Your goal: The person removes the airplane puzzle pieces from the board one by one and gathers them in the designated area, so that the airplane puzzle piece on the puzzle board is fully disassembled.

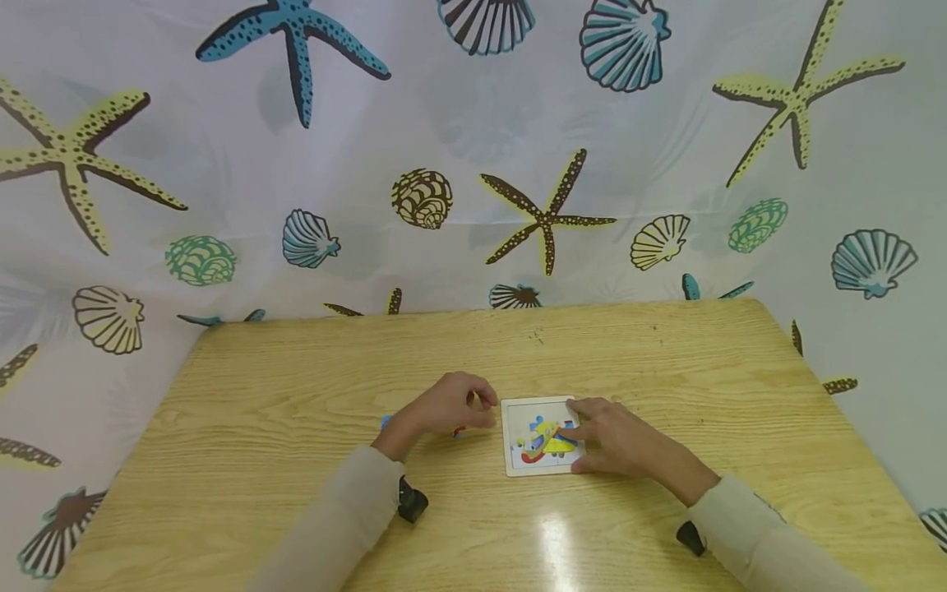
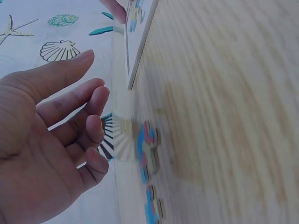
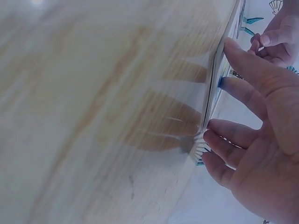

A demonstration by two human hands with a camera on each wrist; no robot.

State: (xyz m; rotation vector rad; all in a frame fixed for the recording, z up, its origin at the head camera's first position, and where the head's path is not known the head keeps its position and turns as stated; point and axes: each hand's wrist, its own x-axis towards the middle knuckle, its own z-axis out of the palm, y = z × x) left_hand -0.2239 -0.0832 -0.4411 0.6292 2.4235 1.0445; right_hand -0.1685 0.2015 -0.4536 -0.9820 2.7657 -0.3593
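A square jigsaw puzzle board (image 1: 506,448) with a white rim lies on the table, its partly filled picture in yellow, red and blue. My right hand (image 1: 625,440) rests at its right side. The thumb is at the near right corner, the index finger touches the pieces, and other fingertips meet the far right edge. Just left of the board hovers my left hand (image 1: 450,403), loosely curled with nothing in it. Below that hand, in the left wrist view, lie a loose puzzle piece (image 2: 147,151) and another puzzle piece (image 2: 152,207), partly hidden in the head view.
The wooden table (image 1: 296,370) stretches out on all sides of the board. Behind it and at its sides hangs a white cloth (image 1: 459,107) printed with shells and starfish. Dark wrist-worn devices (image 1: 412,500) sit at both sleeves.
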